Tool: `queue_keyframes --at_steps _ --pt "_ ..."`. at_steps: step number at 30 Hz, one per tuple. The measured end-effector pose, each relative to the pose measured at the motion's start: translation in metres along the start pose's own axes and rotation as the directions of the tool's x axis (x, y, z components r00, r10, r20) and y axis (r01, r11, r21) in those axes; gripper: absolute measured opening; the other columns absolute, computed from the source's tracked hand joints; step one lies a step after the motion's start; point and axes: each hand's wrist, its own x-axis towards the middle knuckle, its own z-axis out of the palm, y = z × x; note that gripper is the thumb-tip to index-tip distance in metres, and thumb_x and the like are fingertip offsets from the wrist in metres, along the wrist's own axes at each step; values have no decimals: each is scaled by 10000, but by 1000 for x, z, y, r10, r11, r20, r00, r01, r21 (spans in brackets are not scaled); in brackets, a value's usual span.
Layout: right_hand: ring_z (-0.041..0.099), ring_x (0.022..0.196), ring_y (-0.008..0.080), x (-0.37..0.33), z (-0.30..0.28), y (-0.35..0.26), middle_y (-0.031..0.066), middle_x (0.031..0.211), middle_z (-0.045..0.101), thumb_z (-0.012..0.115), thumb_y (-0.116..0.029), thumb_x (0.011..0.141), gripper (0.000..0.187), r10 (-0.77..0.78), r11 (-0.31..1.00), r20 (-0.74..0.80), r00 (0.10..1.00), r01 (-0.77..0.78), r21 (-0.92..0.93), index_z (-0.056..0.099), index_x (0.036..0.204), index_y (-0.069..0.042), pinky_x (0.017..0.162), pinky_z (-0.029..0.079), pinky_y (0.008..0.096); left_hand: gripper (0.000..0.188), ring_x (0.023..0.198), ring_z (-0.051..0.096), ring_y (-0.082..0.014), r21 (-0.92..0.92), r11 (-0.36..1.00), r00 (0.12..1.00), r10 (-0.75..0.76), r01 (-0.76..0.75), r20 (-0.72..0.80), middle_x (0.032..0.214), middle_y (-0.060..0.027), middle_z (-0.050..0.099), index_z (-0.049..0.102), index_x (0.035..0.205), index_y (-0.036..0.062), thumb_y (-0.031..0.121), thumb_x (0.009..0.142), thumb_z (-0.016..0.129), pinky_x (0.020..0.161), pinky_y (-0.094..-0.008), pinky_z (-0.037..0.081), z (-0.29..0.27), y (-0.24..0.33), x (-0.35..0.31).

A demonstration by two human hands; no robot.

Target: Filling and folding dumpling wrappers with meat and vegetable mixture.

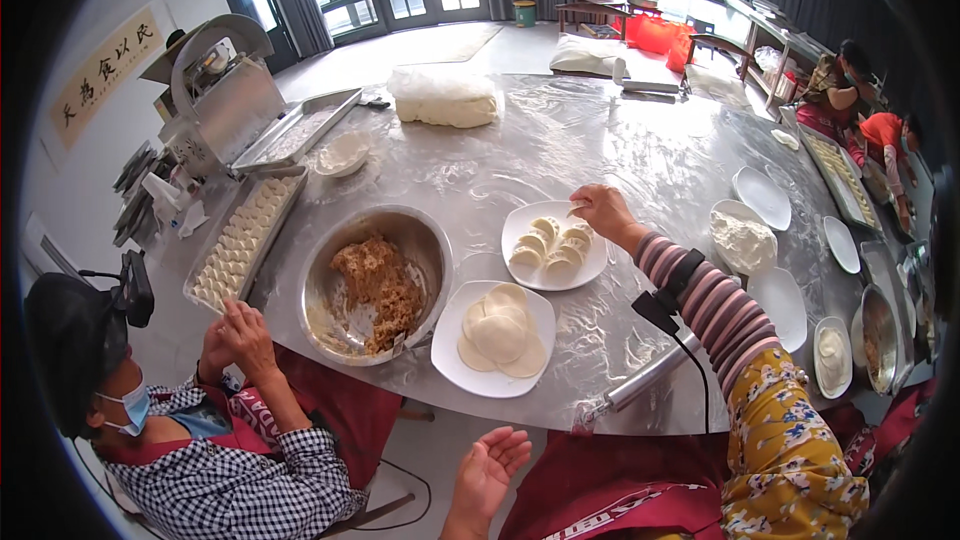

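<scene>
My right hand (608,214) reaches over the far right edge of a white square plate (520,262). Its fingers pinch a pale dumpling (578,207), mostly hidden by them. Several folded dumplings (553,248) lie in rows on that plate. Low in front of my apron, my left hand (489,470) is open, palm up, holding nothing. Nearest to it, a second white plate (447,361) carries a loose stack of round dough wrappers (503,332). Left of both plates stands a steel bowl (318,242) with brown filling (380,285) and a utensil partly sunk in it.
A co-worker (240,420) sits at the left, hands together beside a tray of dumplings (245,240). A wrapped dough block (445,100) lies at the back of the floured table (620,140). Right of my arm are a flour dish (742,238), white plates (778,305) and a metal roller (650,372).
</scene>
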Motion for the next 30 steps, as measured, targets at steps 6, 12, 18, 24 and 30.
queue_keyframes --at_steps 6,12,18,24,30 --pt "625 889 307 11 15 14 142 882 681 678 -155 723 205 -32 991 177 984 55 -123 715 910 -79 807 495 390 518 1121 549 -309 6 1000 999 -5 5 -46 1216 -220 551 476 1233 -23 415 955 468 986 -434 432 -6 -1 0" --pt "603 958 266 17 14 26 70 911 700 643 -137 739 183 -176 914 254 951 254 -317 734 899 -140 835 489 372 440 1105 560 -297 35 999 999 13 -12 -30 1201 -216 560 472 1237 -23 336 989 426 968 -418 448 3 -1 7" --pt "604 864 255 -15 17 -52 49 939 643 643 -151 766 166 -361 886 54 931 360 -293 688 926 -148 759 499 375 420 1078 576 -263 71 996 998 56 -54 -15 1188 -192 572 479 1230 -17 321 982 455 949 -380 462 15 8 12" --pt "581 929 299 -76 55 -149 96 961 620 681 -107 755 200 -298 953 488 820 287 101 636 948 -77 799 480 389 336 1037 592 -223 154 984 995 98 -94 -23 1151 -159 594 495 1197 -7 252 983 467 921 -347 476 24 15 15" --pt "575 950 276 -85 98 -145 90 1001 605 655 -115 763 159 -511 816 464 723 578 -1 658 921 -94 819 469 371 259 995 597 -186 346 914 972 232 -210 -23 1115 -138 611 507 1172 0 159 968 491 899 -322 477 21 20 9"
